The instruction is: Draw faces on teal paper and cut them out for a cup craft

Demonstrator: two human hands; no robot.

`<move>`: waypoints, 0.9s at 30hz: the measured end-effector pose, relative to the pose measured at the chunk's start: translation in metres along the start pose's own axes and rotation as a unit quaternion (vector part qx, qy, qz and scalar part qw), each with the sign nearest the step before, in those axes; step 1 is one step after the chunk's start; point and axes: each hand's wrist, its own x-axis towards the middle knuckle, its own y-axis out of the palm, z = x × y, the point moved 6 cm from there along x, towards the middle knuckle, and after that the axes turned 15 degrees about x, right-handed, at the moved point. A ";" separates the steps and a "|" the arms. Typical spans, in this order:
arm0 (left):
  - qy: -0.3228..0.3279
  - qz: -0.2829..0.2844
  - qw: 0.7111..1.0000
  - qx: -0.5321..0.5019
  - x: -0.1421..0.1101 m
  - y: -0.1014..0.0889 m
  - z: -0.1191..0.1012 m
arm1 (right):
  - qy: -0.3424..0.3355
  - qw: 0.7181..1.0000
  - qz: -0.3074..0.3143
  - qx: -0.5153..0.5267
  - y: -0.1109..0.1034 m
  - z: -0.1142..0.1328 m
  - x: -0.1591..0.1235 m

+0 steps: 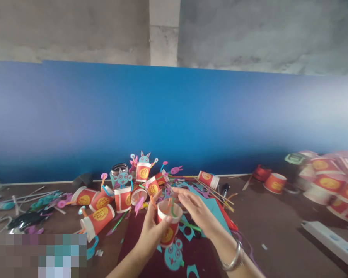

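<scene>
A red paper cup [167, 234] with a white rim and a yellow printed emblem is gripped upright in my left hand [151, 231], thumb across its front. Green and orange strips, which look like bent straws, poke up inside the cup mouth. My right hand [195, 211], with a silver bangle on the wrist, is at the far right of the rim. Its fingers stretch out over the cup; whether they touch a strip is hard to tell. Below the cup, a light-blue paper face cutout [173, 255] lies on a dark maroon sheet [145, 259].
Several decorated cups [100, 218] with straw arms crowd the left and centre. Light-blue paper [213, 212], wooden sticks [217, 192] and scraps lie behind my hands. To the right are a lone cup [275, 183], bagged cups [327, 183] and a white power strip [332, 241]. A blue panel [168, 123] backs the table.
</scene>
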 end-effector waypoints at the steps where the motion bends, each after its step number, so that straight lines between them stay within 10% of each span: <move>1: -0.003 -0.035 0.999 0.009 0.001 -0.004 -0.002 | 0.009 0.999 -0.024 0.022 -0.004 -0.001 0.000; 9: -0.014 -0.170 0.985 0.013 0.005 -0.026 0.007 | 0.079 0.988 0.081 0.106 0.002 -0.009 -0.001; 27: 0.058 -0.040 0.994 0.087 0.002 -0.008 -0.003 | -0.038 0.995 0.002 -0.090 0.011 -0.001 -0.002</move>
